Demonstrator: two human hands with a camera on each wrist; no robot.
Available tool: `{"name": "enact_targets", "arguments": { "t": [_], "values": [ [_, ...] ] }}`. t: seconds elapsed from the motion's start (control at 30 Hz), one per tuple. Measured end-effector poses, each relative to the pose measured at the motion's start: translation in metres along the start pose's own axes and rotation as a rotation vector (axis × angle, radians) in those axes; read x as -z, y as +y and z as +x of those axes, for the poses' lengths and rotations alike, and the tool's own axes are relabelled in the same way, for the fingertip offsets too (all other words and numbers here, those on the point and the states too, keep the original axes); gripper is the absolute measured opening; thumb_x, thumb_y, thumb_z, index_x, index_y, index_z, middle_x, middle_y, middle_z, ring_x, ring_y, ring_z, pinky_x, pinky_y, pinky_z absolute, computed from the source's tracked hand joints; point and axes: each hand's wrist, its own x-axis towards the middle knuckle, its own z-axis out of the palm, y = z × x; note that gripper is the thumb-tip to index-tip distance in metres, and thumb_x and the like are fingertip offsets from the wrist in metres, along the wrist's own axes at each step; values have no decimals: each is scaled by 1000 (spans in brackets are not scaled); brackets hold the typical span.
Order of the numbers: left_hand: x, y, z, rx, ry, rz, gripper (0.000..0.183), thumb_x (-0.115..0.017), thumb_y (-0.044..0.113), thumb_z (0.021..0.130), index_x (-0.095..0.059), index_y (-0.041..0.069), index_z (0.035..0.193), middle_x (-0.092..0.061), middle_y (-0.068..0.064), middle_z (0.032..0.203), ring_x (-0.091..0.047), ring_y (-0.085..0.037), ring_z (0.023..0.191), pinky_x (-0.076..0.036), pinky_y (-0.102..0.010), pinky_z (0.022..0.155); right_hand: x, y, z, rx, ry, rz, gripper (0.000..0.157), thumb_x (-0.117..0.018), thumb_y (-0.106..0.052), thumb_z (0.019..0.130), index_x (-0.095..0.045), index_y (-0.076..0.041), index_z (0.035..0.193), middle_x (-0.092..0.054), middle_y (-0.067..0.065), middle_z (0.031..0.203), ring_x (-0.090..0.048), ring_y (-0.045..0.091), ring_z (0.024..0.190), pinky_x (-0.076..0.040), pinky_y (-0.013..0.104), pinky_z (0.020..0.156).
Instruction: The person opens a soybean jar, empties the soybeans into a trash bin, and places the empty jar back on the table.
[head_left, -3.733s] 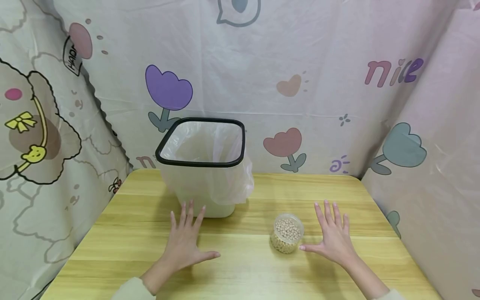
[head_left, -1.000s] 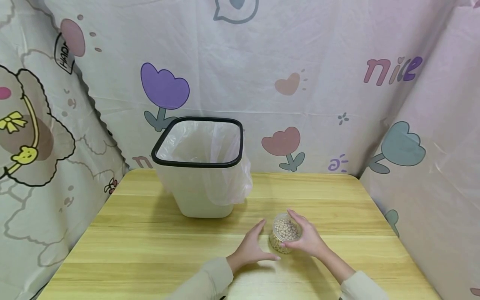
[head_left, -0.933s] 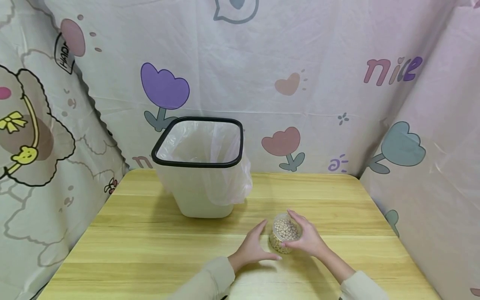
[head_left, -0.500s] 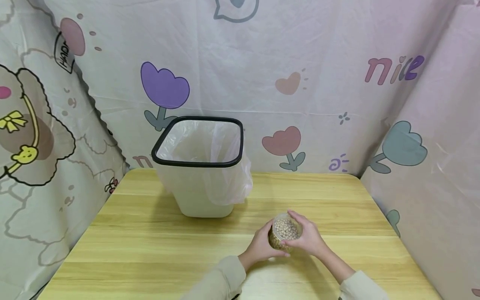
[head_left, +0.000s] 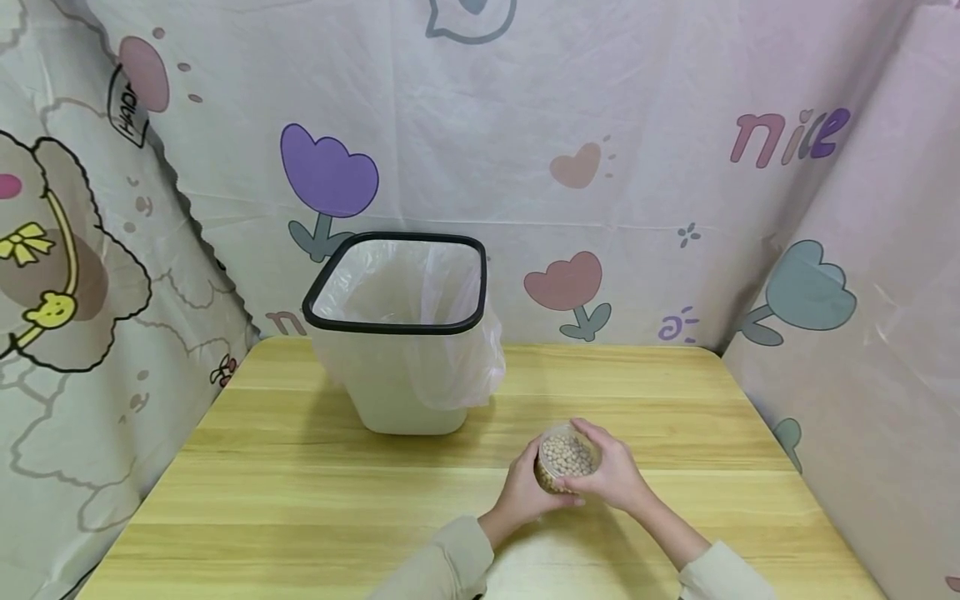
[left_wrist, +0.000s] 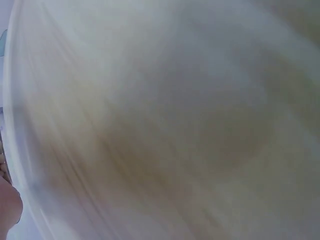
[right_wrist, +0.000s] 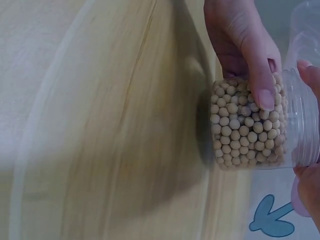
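A clear plastic jar (head_left: 567, 457) full of small beige balls (right_wrist: 245, 130) is held between both hands over the wooden table. My left hand (head_left: 522, 490) grips the lower body of the jar from the left, its thumb lying along the near side. From the right, my right hand (head_left: 617, 477) holds the top rim with thumb and fingers. The right wrist view shows the right hand's fingertips (right_wrist: 311, 75) on the clear threaded lid end. The left wrist view is mostly blurred table, with a bit of a digit (left_wrist: 7, 205) at its left edge.
A pale waste bin (head_left: 405, 379) with a black rim and a plastic bag liner stands on the left rear of the wooden table (head_left: 247, 500). Printed cloth curtains (head_left: 465, 125) hang behind and on both sides.
The left hand has come over to the jar and taken hold of its body; the right hand has gripped its top. The jar has since shifted slightly up and left.
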Motion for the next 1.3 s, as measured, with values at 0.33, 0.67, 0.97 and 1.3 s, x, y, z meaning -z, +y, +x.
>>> {"name": "enact_targets", "arguments": {
  "t": [0.33,0.67,0.97,1.3],
  "values": [
    [11,16,-3,-58,45,18,92,-82,38,58,-37,6,132,-53,-9,126,-54,-24,112,-47,-35,95,8,-17,3,15,-23,-31,89,-85,-30,50,-49,-1,125,-53,23,125,-52,41,112,-43,55,91],
    [22,24,-7,-144,84,20,85,-83,32,59,-42,4,128,-57,-9,119,-58,-21,104,-50,-29,89,12,-33,4,56,-48,-6,87,-85,-29,51,-49,-2,125,-52,21,127,-50,40,113,-43,55,91],
    [33,32,-11,-159,52,-10,84,-84,24,57,-42,7,128,-56,-5,120,-58,-18,104,-49,-26,90,12,-44,3,86,-55,20,85,-85,-27,51,-50,-3,125,-52,19,127,-51,38,113,-45,53,91],
    [44,35,-13,-153,9,-40,82,-83,29,60,-43,7,127,-56,-4,121,-57,-18,107,-48,-27,93,9,-48,3,130,-56,50,83,-85,-24,52,-51,-4,124,-54,17,125,-53,35,111,-47,49,89]
  ]
}}
